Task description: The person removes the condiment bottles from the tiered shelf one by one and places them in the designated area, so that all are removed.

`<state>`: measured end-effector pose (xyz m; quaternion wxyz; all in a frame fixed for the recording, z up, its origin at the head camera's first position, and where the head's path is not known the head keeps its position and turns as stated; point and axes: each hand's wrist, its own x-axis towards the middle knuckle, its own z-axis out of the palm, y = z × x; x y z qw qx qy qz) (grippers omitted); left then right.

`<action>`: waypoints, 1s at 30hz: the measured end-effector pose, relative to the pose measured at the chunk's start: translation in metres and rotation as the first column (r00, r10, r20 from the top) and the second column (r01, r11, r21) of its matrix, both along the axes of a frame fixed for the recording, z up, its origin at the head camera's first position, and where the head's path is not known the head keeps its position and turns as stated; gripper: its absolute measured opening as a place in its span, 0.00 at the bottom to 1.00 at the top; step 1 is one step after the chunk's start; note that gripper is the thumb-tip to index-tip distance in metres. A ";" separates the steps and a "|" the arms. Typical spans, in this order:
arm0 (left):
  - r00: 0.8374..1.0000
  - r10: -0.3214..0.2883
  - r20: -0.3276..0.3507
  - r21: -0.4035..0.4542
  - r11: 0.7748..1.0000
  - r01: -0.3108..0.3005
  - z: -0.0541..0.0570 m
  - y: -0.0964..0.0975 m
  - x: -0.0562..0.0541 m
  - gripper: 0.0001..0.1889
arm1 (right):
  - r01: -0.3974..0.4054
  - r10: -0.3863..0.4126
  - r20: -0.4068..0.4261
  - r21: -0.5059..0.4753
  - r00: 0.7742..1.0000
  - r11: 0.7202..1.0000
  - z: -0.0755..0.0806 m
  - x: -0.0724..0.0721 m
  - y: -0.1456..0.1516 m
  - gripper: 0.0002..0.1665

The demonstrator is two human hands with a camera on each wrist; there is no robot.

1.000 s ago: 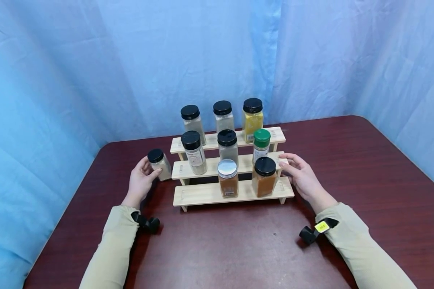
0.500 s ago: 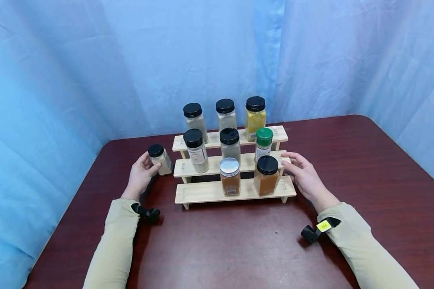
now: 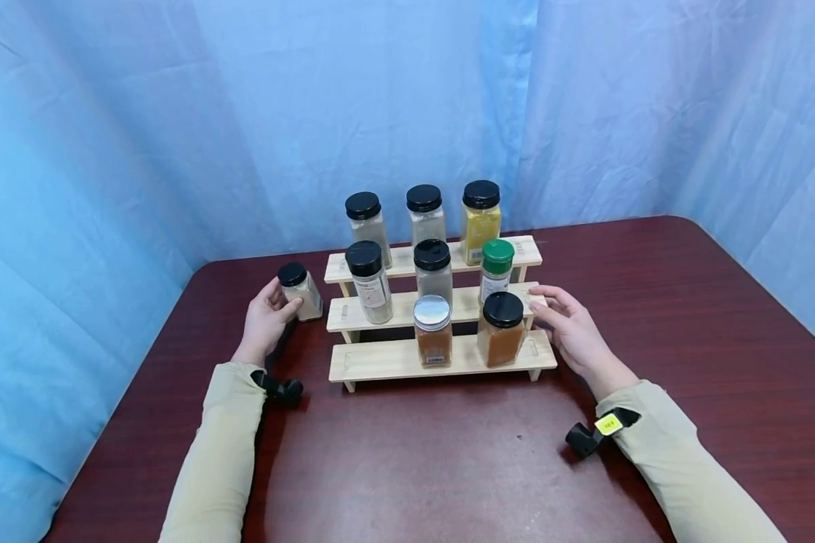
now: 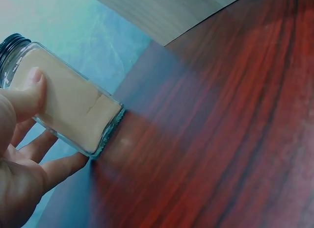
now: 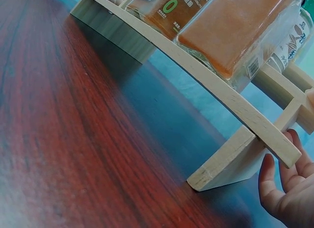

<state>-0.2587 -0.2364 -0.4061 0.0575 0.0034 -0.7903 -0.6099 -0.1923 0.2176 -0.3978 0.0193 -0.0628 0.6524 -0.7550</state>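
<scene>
On the left, my left hand (image 3: pixel 266 317) pinches a small square glass spice jar (image 3: pixel 304 296) between thumb and fingers. It has a black lid and pale powder inside; in the left wrist view the jar (image 4: pixel 73 100) leans, with its base close over the table. Just right of it stands a three-step wooden spice rack (image 3: pixel 373 363). My right hand (image 3: pixel 570 328) holds the right end of the rack's middle step, and in the right wrist view its fingers (image 5: pixel 267 176) curl beside the end of the lowest step.
The top step bears three black-lidded jars, one with yellow contents (image 3: pixel 482 226). On the middle step are two black-lidded jars and a green-lidded jar (image 3: pixel 496 260). A silver-lidded jar (image 3: pixel 433 339) and an orange-brown jar (image 3: pixel 502 343) occupy the lowest step. Blue curtains (image 3: pixel 380 98) enclose the dark red table (image 3: pixel 407 467).
My left hand has moved the pale jar a little farther back along the rack's left side. The right hand stays at the rack's end; the head view has shifted slightly.
</scene>
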 end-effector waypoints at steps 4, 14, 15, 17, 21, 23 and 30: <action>1.000 0.000 -0.008 -0.002 1.000 0.000 -0.001 0.000 -0.003 0.32 | 0.004 -0.004 0.002 0.004 1.000 1.000 0.000 0.000 0.000 0.11; 1.000 -0.005 -0.004 0.010 1.000 0.005 -0.001 -0.002 -0.014 0.32 | 0.009 -0.009 0.008 0.020 1.000 1.000 0.000 0.000 0.000 0.11; 1.000 -0.006 -0.003 0.011 1.000 0.006 -0.001 -0.002 -0.015 0.32 | 0.011 -0.011 0.009 0.024 1.000 1.000 0.000 0.000 0.000 0.11; 1.000 -0.009 -0.004 0.010 1.000 0.009 -0.001 -0.002 -0.018 0.32 | 0.015 -0.015 0.009 0.029 1.000 0.999 0.001 0.001 0.000 0.10; 1.000 -0.011 -0.001 0.015 1.000 0.011 -0.002 -0.001 -0.022 0.32 | 0.014 -0.015 0.021 0.032 1.000 0.999 0.002 0.001 0.001 0.10; 1.000 -0.008 0.006 0.018 1.000 0.008 -0.002 -0.002 -0.022 0.32 | 0.012 -0.013 0.026 0.030 1.000 0.999 0.002 0.002 0.002 0.10; 1.000 0.010 0.020 -0.013 1.000 -0.009 -0.002 -0.004 -0.017 0.33 | 0.006 -0.007 0.021 0.024 1.000 1.000 -0.001 0.001 0.001 0.12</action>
